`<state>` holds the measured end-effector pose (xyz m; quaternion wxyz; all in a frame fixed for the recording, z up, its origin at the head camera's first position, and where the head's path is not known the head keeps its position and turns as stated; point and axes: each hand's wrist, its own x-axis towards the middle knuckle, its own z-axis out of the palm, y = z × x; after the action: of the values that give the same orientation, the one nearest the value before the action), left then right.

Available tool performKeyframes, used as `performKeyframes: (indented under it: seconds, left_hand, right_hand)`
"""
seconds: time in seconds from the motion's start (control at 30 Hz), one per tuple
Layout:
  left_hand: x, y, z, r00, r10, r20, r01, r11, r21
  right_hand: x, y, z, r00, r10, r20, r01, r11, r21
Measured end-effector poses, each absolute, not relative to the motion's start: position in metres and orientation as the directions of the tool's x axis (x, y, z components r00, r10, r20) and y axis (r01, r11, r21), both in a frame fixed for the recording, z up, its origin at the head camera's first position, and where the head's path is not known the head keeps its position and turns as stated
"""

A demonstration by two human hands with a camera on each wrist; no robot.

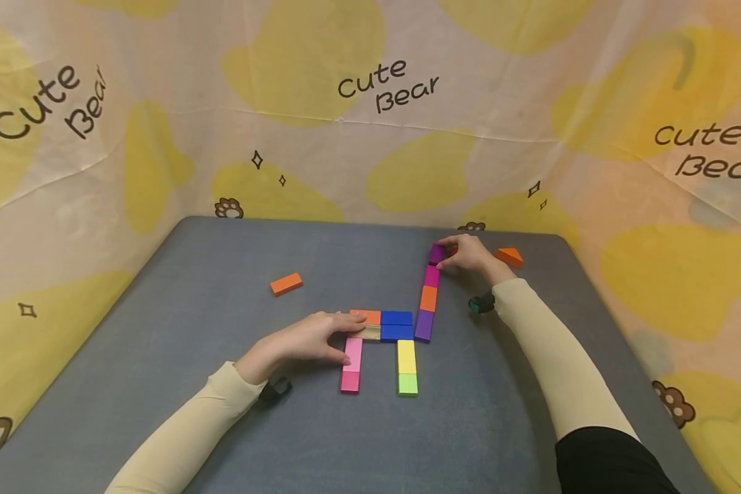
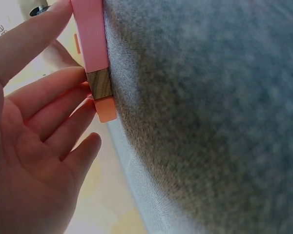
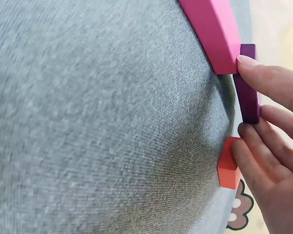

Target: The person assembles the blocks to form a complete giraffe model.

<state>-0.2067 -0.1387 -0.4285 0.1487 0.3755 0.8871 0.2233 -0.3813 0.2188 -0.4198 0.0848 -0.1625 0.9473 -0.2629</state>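
My right hand [image 1: 472, 254] pinches a dark purple block [image 1: 436, 254] lengthwise, thumb at the near end and a finger at the far end. That block stands at the top of a slanted column with a magenta block [image 1: 431, 276], an orange block [image 1: 429, 298] and a violet block [image 1: 424, 325]. In the right wrist view an orange block [image 3: 228, 165] lies beside the lower fingers. My left hand [image 1: 305, 336] rests against another group: fingers over an orange block [image 1: 370, 316] and a wood-grain block [image 2: 100, 84], thumb at a light pink block [image 1: 353, 354].
Two blue blocks [image 1: 396, 325] join the left group to the column. Below hang a deep pink block [image 1: 350, 383], a yellow block [image 1: 407, 357] and a green block [image 1: 407, 384]. A loose orange block [image 1: 286, 284] lies left, an orange triangle [image 1: 510, 256] far right. Printed cloth surrounds the grey table [image 1: 222, 274].
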Motion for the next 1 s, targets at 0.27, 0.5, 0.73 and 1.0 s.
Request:
performKeyframes:
  seconds: [0.27,0.5,0.73,1.0]
  left_hand:
    - [-0.2071,-0.1381,-0.4303,-0.667,0.739,-0.096,0.608,0.615,0.502]
    - [-0.2068,-0.1386,-0.4293,-0.670,0.738,-0.088,0.606,0.611,0.510]
    - [-0.2067,-0.1383,-0.4278,-0.668,0.739,-0.088,0.608,0.610,0.508]
    - [-0.2066,-0.1381,-0.4278,-0.670,0.736,-0.094,0.603,0.615,0.508]
  right_hand:
    - [-0.3816,0.2164,-0.4199,-0.923,-0.363,-0.126,-0.243,0.807,-0.539]
    - [-0.3830,0.2186,-0.4191,-0.917,-0.372,-0.143,-0.237,0.798,-0.554]
    - [-0.3837,0.2199,-0.4200,-0.913,-0.378,-0.153,-0.235,0.795,-0.560]
    - [-0.3824,0.2190,-0.4195,-0.911,-0.382,-0.152,-0.237,0.790,-0.566]
